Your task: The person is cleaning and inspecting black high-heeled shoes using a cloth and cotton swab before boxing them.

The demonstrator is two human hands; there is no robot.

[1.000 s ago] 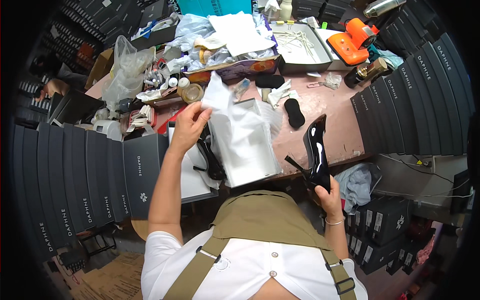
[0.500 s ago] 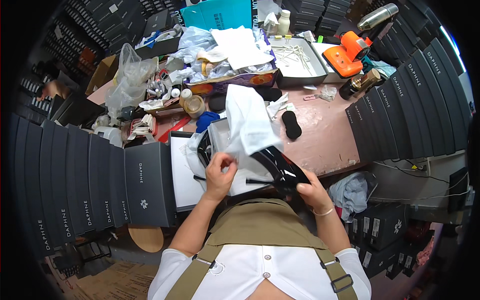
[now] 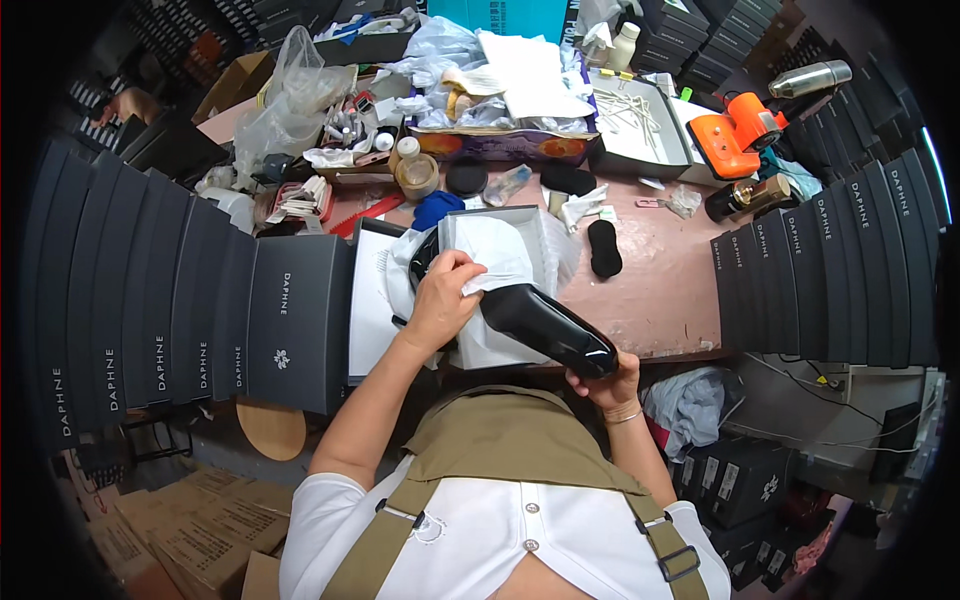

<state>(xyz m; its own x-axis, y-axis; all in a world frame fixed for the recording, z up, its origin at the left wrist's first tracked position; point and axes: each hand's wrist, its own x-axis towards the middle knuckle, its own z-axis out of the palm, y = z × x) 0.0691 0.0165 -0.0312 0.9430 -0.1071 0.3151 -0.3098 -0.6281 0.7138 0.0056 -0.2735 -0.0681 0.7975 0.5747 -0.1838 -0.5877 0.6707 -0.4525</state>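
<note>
While right hand [image 3: 603, 378] grips black shoe [image 3: 545, 326] (glossy), left hand [image 3: 440, 300] pinches white tissue [image 3: 497, 258].

Cluttered pinkish worktable [image 3: 690, 300] amid stacked dark shoe boxes [image 3: 150, 320], cardboard cartons [image 3: 190, 540] below.

Wore white short-sleeved shirt [image 3: 480, 525] with small buttons; olive apron [image 3: 520, 440] with straps and metal buckle; thin bracelet [image 3: 625, 413] at right wrist.
</note>
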